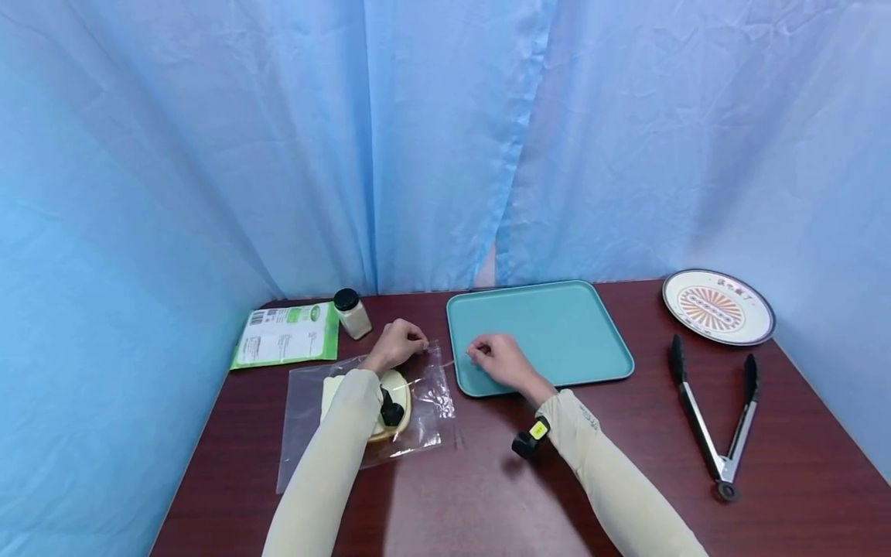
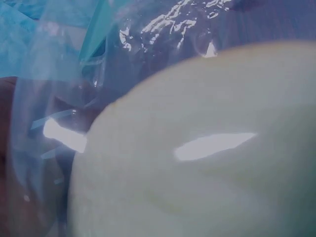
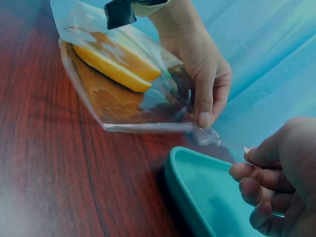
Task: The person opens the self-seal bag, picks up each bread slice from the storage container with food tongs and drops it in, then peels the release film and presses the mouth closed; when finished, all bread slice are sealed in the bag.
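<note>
A clear plastic bag (image 1: 302, 433) with bread slices (image 3: 111, 69) inside lies on the table at the left, partly hidden under my left sleeve. My left hand (image 1: 397, 346) pinches the bag's edge near its far corner, thumb on top in the right wrist view. Between the fingertips of my right hand (image 1: 504, 361) is the end of a thin clear strip (image 3: 229, 145), which stretches across from that corner. The right hand hovers over the left end of a teal tray (image 1: 550, 333). Pale bread (image 2: 163, 128) under shiny film fills most of the left wrist view.
Behind the bag are a green-and-white packet (image 1: 287, 336) and a jar with a black lid (image 1: 353, 313). Spread tongs (image 1: 724, 464) lie at the right, nearer than a patterned plate (image 1: 719, 307). Blue curtains (image 1: 445, 139) hang along the table's back and sides.
</note>
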Demonstrator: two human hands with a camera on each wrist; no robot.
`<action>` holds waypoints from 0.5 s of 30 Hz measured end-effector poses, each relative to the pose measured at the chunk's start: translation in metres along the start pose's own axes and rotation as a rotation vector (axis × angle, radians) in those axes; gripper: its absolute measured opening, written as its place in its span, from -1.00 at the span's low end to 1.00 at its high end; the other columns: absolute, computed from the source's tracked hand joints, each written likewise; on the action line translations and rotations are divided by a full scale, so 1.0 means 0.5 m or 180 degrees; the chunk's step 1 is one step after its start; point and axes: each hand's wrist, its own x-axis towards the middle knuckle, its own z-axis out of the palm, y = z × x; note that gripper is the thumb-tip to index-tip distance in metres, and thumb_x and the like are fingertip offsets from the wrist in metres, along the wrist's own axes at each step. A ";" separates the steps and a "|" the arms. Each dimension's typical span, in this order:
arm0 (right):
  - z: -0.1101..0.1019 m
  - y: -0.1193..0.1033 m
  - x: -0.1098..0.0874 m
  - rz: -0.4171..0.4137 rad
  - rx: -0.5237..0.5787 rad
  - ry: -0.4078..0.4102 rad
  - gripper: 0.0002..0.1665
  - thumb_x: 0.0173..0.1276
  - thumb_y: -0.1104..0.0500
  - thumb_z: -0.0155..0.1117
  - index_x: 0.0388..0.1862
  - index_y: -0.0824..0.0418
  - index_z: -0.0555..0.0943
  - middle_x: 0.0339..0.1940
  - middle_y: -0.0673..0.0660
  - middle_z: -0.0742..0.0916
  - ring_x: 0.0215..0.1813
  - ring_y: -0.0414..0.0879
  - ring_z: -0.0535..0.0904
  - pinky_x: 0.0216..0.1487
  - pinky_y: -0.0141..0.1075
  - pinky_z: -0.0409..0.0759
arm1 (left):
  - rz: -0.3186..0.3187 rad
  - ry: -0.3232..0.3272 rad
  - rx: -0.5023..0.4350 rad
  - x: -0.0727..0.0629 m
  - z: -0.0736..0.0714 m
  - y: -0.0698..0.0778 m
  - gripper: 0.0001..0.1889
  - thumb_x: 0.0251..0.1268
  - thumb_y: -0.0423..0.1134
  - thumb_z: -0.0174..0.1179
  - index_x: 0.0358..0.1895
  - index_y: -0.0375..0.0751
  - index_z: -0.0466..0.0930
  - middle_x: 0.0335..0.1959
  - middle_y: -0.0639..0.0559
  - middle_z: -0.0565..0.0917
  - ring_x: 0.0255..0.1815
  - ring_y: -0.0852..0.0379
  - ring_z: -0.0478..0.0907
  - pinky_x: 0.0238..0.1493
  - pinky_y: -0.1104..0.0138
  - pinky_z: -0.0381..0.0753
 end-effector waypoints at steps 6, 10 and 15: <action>-0.005 0.017 -0.013 -0.0053 0.0026 0.0089 -0.80 0.46 0.24 0.21 -0.19 0.31 0.74 -0.37 0.17 0.80 -0.36 -0.17 0.66 -0.31 -0.38 0.55 | 0.0023 0.0006 -0.0009 -0.002 0.001 -0.002 -0.88 0.31 -0.36 0.27 -0.33 -0.26 0.80 -0.35 -0.09 0.79 -0.36 0.17 0.58 -0.27 0.43 0.48; -0.014 0.026 -0.024 -0.0057 0.0088 0.0139 -0.81 0.46 0.23 0.22 -0.20 0.30 0.74 -0.37 0.17 0.80 -0.37 -0.16 0.65 -0.33 -0.39 0.52 | 0.0061 0.0020 0.0002 -0.003 0.001 -0.001 -0.88 0.30 -0.36 0.28 -0.33 -0.27 0.80 -0.36 -0.10 0.79 -0.37 0.17 0.59 -0.27 0.42 0.49; -0.026 0.037 -0.040 -0.0048 0.0104 0.0208 -0.81 0.46 0.22 0.23 -0.19 0.30 0.74 -0.37 0.17 0.80 -0.39 -0.22 0.63 -0.34 -0.40 0.51 | 0.0063 0.0024 0.0027 -0.003 0.000 0.000 -0.88 0.30 -0.35 0.28 -0.33 -0.27 0.80 -0.38 -0.09 0.79 -0.38 0.17 0.59 -0.27 0.41 0.50</action>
